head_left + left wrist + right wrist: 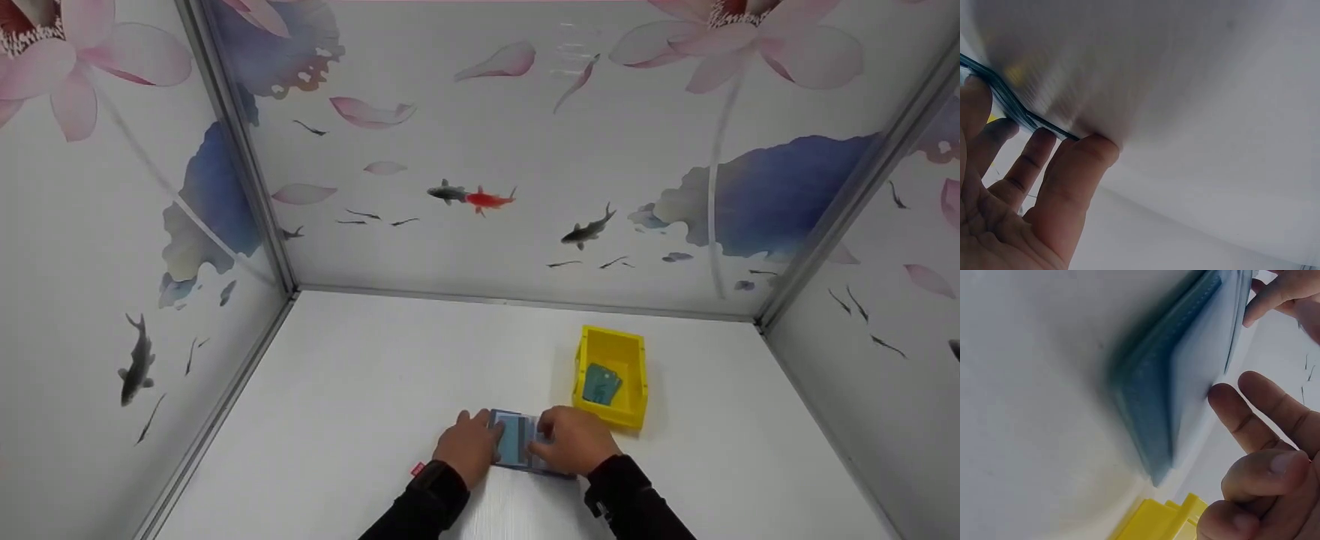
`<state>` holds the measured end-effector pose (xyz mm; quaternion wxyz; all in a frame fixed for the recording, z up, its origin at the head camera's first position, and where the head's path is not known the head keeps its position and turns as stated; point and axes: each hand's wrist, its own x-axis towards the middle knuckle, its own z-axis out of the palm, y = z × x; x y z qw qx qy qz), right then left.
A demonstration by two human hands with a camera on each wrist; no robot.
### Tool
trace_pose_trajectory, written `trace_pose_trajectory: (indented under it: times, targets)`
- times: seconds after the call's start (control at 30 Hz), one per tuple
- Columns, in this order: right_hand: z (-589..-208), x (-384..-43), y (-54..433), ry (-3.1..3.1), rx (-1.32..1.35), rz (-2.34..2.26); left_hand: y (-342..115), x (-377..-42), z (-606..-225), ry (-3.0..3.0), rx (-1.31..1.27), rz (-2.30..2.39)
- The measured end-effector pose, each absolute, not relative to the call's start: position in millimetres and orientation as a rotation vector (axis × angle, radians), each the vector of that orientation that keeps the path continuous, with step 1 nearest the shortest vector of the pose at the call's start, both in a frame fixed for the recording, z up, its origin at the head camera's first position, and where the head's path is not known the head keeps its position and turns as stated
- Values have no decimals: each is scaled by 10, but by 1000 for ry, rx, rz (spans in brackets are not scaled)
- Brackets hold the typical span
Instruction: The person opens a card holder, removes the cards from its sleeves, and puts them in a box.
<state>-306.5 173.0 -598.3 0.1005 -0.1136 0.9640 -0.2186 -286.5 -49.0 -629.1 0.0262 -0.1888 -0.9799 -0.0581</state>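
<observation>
A card holder (510, 440) with a dark blue cover and clear sleeves lies opened out in front of the person. My left hand (466, 448) grips its left side, thumb over the page and fingers at the edge; the left wrist view shows a fingertip (1107, 151) against the table. Over the right half is my right hand (579, 439). In the right wrist view, the thumb and index fingertip (1220, 395) are at the edge of a clear sleeve (1199, 371), with a gap between them. The other fingers (1266, 475) are bent.
A yellow bin (634, 382) stands just beyond the right hand, with green cards (601, 384) inside. The white table (390, 360) is bounded by printed panels (450, 255) at the back and both sides.
</observation>
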Motion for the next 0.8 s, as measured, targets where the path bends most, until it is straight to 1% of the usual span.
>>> trace_pose_trajectory:
  times: [0.17, 0.43, 0.8]
  targets:
    - [-5998, -3059, 1742, 2807, -374, -683, -495, -2858, -6304, -3014, -582, -164]
    - [-6032, -3063, 1767, 2702, -476, -882, -504, -2859, -6303, -2993, -614, -155]
    - [-6057, -3080, 1737, 2667, -550, -860, -516, -2857, -6325, -2962, -634, -145]
